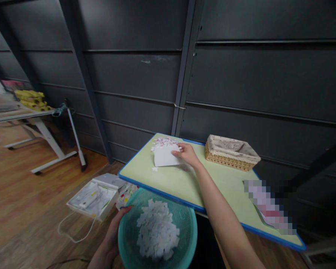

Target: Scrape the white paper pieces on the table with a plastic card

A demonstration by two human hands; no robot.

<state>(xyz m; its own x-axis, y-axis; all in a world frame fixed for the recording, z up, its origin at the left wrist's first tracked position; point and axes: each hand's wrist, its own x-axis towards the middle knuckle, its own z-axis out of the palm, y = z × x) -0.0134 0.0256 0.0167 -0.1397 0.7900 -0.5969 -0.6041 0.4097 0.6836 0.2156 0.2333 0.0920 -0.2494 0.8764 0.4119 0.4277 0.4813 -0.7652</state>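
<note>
My right hand [185, 153] pinches a white card [167, 156] over the table, thumb on the near face. Just behind the card lies a pile of small paper scraps [164, 142], white with some reddish marks. One white scrap [155, 169] rests apart, in front of the card. At the table's near edge my left hand [120, 220] grips the rim of a teal mesh basket [192, 231]; its thumb shows on the rim and the other fingers are hidden. A heap of torn white paper pieces [157, 231] fills the middle of that basket.
A wicker basket with a cloth lining [231, 160] stands at the table's back right. The pale yellow table [184, 179] has a blue edge. A blurred-out flat item [270, 209] lies right. An open white box [100, 213] with a cord sits on the floor left.
</note>
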